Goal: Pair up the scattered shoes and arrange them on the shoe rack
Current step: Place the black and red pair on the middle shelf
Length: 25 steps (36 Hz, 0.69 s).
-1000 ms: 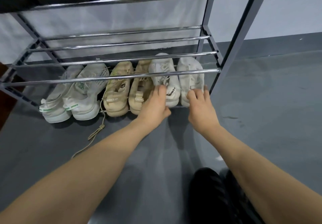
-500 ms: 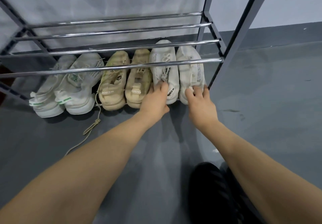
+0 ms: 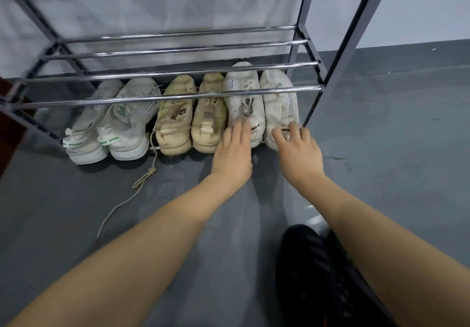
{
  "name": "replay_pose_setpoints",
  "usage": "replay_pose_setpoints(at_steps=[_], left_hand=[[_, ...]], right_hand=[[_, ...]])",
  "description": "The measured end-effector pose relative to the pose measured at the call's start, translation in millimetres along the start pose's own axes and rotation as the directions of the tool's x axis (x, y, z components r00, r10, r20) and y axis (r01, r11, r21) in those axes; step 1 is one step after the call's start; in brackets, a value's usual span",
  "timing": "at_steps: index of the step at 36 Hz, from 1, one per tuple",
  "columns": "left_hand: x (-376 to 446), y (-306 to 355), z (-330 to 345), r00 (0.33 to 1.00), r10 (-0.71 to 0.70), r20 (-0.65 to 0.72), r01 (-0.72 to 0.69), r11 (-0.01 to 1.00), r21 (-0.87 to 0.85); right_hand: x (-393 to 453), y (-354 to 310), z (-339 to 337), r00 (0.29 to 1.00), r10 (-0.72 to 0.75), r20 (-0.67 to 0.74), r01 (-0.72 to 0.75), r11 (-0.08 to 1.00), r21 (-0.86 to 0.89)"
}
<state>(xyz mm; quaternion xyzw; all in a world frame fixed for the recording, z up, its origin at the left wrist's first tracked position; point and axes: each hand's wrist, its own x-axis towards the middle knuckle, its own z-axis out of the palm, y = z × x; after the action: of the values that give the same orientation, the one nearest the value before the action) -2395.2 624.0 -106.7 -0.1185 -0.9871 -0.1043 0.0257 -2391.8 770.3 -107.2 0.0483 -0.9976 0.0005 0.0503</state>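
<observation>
Fingers of the left hand [image 3: 232, 153] rest straight on one white sneaker's [image 3: 244, 102] heel; the right hand [image 3: 297, 152] touches its partner [image 3: 279, 102], both on the shoe rack's [image 3: 178, 96] bottom tier beside beige sneakers [image 3: 193, 118].

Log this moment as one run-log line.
left hand: touching white mesh sneaker | right hand: touching its mate | metal shoe rack: bottom tier
</observation>
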Motion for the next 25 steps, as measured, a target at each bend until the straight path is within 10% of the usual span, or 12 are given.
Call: replay_pose_setpoints(at_steps=[17,25], left_hand=[[-92,79,6,0.961,0.198,0.195,-0.177,0.977,-0.121],[-137,107,26,0.811,0.466,0.354,-0.414,0.885,-0.214]], right_hand=[[-137,57,6,0.987,0.006,0.16,-0.025,0.992,0.12],[-184,81,2,0.969,0.093,0.228,-0.115,0.99,0.086]])
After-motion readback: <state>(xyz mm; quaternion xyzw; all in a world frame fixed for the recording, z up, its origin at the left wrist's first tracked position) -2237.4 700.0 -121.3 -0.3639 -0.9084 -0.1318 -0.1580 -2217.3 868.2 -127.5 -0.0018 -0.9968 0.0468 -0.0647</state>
